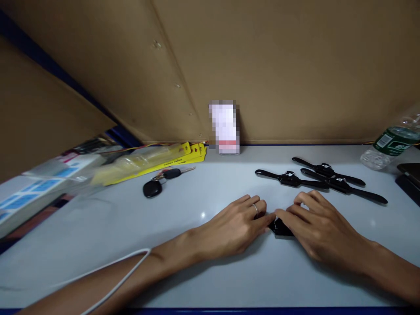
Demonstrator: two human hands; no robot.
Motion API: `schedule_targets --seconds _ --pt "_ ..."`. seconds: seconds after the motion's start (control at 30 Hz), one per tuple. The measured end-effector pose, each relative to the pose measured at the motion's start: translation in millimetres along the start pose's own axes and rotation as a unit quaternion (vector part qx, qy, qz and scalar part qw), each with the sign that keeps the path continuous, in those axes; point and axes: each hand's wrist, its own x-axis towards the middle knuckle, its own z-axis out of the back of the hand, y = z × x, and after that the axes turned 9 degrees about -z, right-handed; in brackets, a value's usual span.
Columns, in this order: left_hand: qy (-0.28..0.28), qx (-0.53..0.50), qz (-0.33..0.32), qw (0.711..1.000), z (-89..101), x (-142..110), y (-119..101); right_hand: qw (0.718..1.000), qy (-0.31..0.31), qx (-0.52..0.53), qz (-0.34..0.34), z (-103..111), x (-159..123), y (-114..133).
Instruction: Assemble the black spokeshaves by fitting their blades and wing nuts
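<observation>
My left hand (234,225) and my right hand (315,225) rest on the pale tabletop (170,245), fingertips meeting over a small black object (279,227), mostly hidden beneath them. Both hands press on it with bent fingers; a ring shows on the left hand. Just beyond lie three black watches with straps spread flat: one (290,179) nearest my hands, two more (328,170) (343,186) to its right.
A black car key and fob (154,187) lie left of centre. Yellow packaged items (157,162) and blue-and-white boxes (39,183) sit at the left. A plastic bottle (392,142) lies at the right, beside a dark box (408,177). A white cable (114,273) crosses my left forearm. Cardboard walls surround the table.
</observation>
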Motion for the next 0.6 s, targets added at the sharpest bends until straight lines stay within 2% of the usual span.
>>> schedule_targets --seconds 0.2,0.37,0.5,0.6 --pt "-0.006 0.000 -0.007 1.000 0.4 0.7 0.5 0.997 0.009 0.056 0.053 2.3 -0.6 2.3" --pt "-0.007 -0.003 -0.004 1.000 0.8 1.1 0.0 1.000 0.002 -0.007 0.008 1.6 -0.4 1.7" --pt "-0.008 -0.009 0.000 1.000 0.3 0.2 -0.1 0.998 0.022 0.047 0.035 2.2 -1.5 2.2" --pt "-0.005 -0.012 -0.002 1.000 0.0 -0.4 0.1 0.999 0.007 0.029 0.021 2.4 -2.0 0.7"
